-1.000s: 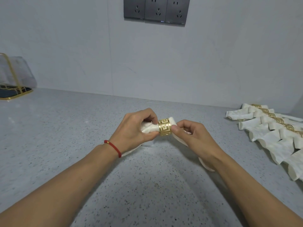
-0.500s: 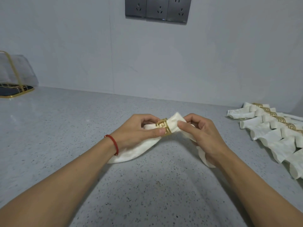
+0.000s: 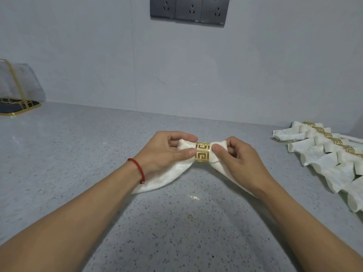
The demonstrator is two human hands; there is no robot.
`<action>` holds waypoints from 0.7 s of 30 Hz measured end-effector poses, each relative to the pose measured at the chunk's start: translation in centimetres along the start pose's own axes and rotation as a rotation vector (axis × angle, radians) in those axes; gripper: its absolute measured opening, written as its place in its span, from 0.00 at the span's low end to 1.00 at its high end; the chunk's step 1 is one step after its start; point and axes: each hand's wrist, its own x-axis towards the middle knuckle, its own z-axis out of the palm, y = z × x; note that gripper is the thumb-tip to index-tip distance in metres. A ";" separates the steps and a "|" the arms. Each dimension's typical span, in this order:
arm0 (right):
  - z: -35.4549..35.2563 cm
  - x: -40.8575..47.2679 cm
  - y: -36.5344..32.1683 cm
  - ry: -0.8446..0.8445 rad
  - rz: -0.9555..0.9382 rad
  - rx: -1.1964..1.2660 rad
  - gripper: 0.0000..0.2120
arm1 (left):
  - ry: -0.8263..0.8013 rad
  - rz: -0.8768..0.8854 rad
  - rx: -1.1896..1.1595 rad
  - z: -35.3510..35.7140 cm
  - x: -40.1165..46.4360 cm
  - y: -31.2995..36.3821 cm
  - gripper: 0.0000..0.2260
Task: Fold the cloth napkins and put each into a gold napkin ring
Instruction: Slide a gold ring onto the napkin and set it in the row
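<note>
A white cloth napkin (image 3: 167, 177) passes through a gold cut-out napkin ring (image 3: 202, 152) held just above the grey counter in the middle of the view. My left hand (image 3: 167, 152) pinches the napkin right at the ring's left side, its thumb against the ring. My right hand (image 3: 239, 160) pinches the napkin on the ring's right side. Both napkin ends droop down to the counter, the right end partly hidden under my right wrist.
Several white napkins in gold rings (image 3: 330, 154) lie in an overlapping row at the right edge of the speckled counter (image 3: 176, 222). A gold-framed holder (image 3: 17, 103) stands at the far left by the wall. Wall sockets (image 3: 188, 8) hang above.
The ring has turned level and now sits near the napkin's middle. More cloth shows on its right side, and both hands have shifted slightly apart.
</note>
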 end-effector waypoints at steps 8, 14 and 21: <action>-0.3 -0.8 -1.2 -0.014 0.113 0.233 0.13 | 0.043 0.026 0.141 0.8 0.7 2.0 0.21; -3.3 -1.2 -3.8 -0.119 0.077 0.288 0.17 | 0.015 -0.206 -0.025 1.2 0.1 5.6 0.15; -7.8 -3.0 -5.1 0.076 0.029 0.122 0.13 | -0.070 -0.239 0.130 4.9 -1.6 9.2 0.11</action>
